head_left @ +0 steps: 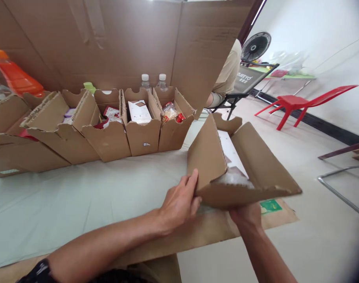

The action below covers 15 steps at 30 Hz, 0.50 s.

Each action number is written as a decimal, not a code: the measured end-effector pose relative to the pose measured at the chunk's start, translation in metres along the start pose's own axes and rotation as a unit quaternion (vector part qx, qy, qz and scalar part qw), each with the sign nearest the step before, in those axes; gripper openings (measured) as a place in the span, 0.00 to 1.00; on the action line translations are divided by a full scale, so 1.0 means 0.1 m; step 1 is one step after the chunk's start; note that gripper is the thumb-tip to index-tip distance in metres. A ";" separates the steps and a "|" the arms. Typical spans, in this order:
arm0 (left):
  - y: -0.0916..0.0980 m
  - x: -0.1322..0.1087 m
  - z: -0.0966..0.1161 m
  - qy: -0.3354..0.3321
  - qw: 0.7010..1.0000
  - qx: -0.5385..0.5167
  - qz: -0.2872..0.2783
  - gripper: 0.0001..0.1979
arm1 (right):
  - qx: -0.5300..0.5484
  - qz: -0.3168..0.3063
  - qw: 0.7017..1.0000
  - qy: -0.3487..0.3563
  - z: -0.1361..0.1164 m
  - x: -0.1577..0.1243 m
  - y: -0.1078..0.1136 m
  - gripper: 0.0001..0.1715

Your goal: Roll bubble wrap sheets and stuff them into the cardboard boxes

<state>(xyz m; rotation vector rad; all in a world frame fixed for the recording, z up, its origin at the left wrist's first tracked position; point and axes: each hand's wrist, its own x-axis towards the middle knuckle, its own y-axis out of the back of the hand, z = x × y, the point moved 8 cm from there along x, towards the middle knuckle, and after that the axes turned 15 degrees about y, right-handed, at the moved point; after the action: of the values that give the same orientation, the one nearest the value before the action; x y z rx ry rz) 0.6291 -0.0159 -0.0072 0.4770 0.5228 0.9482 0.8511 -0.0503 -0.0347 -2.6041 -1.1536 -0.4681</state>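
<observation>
I hold an open cardboard box [256, 165] tilted over the table's right edge. My left hand [179, 202] grips its near left corner, thumb on the outside wall. My right hand [246, 215] supports it from beneath, fingers hidden under the box. Inside lies a white flat packet [231, 155] with a brown corner. A row of similar cardboard boxes [108, 133] stands at the back of the table, filled with snacks and packets.
The table has a pale cloth [79, 196] over a cardboard sheet [273, 216]. A tall cardboard wall [123, 39] stands behind the boxes, with two water bottles [153, 82] and an orange bottle [15, 76]. A seated person [226, 78], red chair [303, 102] and fan [256, 45] are right.
</observation>
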 end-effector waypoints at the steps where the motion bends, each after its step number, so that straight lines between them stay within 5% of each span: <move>1: 0.02 0.16 0.06 0.002 1.000 0.003 0.007 0.41 | 0.013 0.006 1.000 -0.008 0.07 0.20 -0.06 0.24; 5: 0.07 0.75 0.18 0.009 0.999 -0.016 0.046 0.41 | 0.060 0.002 0.997 -0.050 0.36 1.01 -0.46 0.18; 8: 0.04 0.94 0.17 0.004 0.998 -0.017 0.054 0.45 | 0.094 -0.009 0.992 -0.079 0.55 1.42 -0.79 0.16; 11: 0.05 0.85 0.02 0.001 0.998 -0.004 0.061 0.45 | 0.116 0.011 0.989 -0.095 0.69 1.55 -0.99 0.16; 15: 0.09 0.37 -0.39 -0.003 0.998 0.030 0.055 0.40 | 0.146 0.067 0.985 -0.063 0.75 1.39 -0.98 0.22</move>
<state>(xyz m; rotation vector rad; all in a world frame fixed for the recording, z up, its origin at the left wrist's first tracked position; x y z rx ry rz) 0.6178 0.0263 -0.0400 0.5678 0.5248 1.0388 0.8797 0.1334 -0.0393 -2.4588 -0.9909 -0.0978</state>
